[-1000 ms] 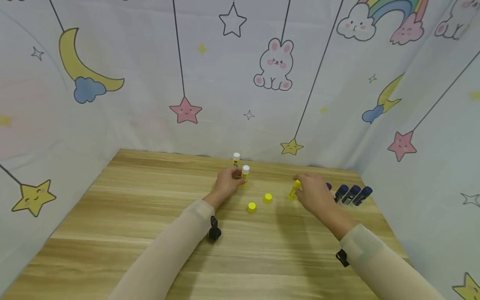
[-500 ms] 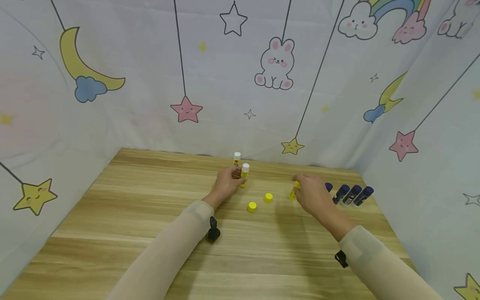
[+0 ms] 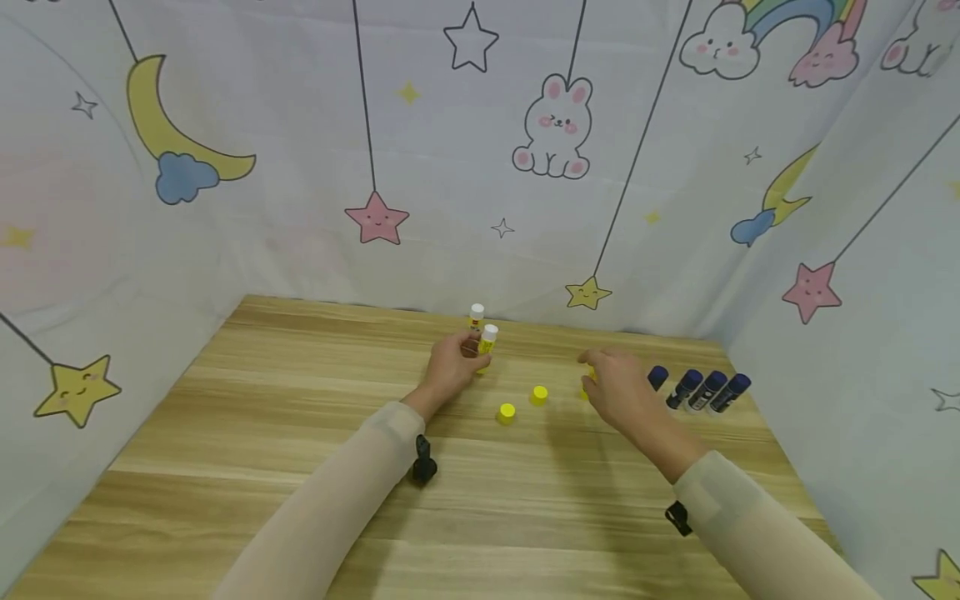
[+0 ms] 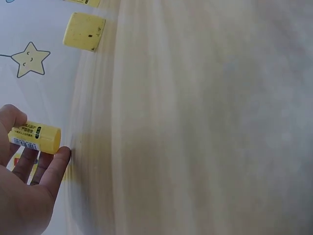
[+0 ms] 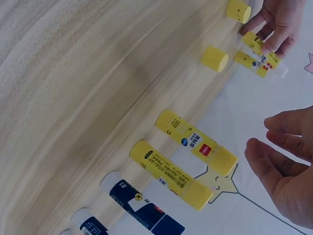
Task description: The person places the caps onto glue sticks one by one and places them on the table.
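My left hand (image 3: 450, 367) pinches a yellow glue stick with a white cap (image 3: 487, 340) between thumb and fingers, near the back of the table. In the left wrist view its yellow base (image 4: 49, 139) shows close over the wood. Just behind it stands another white-capped glue stick (image 3: 477, 316). My right hand (image 3: 618, 383) hovers with bent fingers and holds nothing; the right wrist view shows its fingers (image 5: 274, 169) beside the tops of two yellow-capped glue sticks, a nearer one (image 5: 168, 174) and a farther one (image 5: 188, 139). In the head view the hand mostly hides both.
Two loose yellow caps (image 3: 507, 413) sit mid-table between the hands. Right of my right hand, several dark blue glue sticks (image 3: 707, 390) stand in a row. A patterned cloth (image 3: 420, 275) hangs along the table's back edge (image 3: 337, 304) and right side.
My right hand has shifted slightly left and now covers more of the yellow glue stick by its fingers. The glue stick in my left hand leans a little more.
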Tool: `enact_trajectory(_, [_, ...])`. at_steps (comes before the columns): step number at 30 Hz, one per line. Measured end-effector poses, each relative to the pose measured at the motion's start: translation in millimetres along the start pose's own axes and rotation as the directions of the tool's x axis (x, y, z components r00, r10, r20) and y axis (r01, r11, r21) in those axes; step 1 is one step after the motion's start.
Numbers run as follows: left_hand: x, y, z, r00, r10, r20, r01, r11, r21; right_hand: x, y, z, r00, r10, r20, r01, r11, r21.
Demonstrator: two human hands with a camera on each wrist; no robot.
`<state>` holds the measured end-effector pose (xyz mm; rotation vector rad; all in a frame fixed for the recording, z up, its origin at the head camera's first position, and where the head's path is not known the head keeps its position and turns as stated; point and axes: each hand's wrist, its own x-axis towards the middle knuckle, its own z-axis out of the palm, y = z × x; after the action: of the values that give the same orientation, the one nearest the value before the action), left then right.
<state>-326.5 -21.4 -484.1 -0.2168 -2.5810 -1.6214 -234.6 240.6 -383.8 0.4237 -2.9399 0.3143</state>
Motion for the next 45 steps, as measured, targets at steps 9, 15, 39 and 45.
enact_trajectory(9, [-6.2,-0.1,-13.1,1.0,-0.014,-0.002,0.014,1.0,0.025,6,-11,13,1.0,-0.024,0.008,0.024,0.999,0.026])
enact_trajectory(15, [-11.4,-3.8,-22.0,1.0,0.015,-0.015,-0.014,0.999,0.051,10,-15,21,0.999,-0.052,-0.001,0.052,0.998,0.026])
enact_trajectory(39, [-32.3,-7.7,-59.7,0.995,0.098,-0.009,-0.097,0.995,0.038,28,-17,55,0.991,-0.043,0.129,0.033,0.996,0.081])
enact_trajectory(45, [-37.4,-10.2,-64.1,0.992,0.125,0.005,-0.125,0.989,0.085,32,-18,62,0.985,-0.031,0.171,0.019,0.997,0.069])
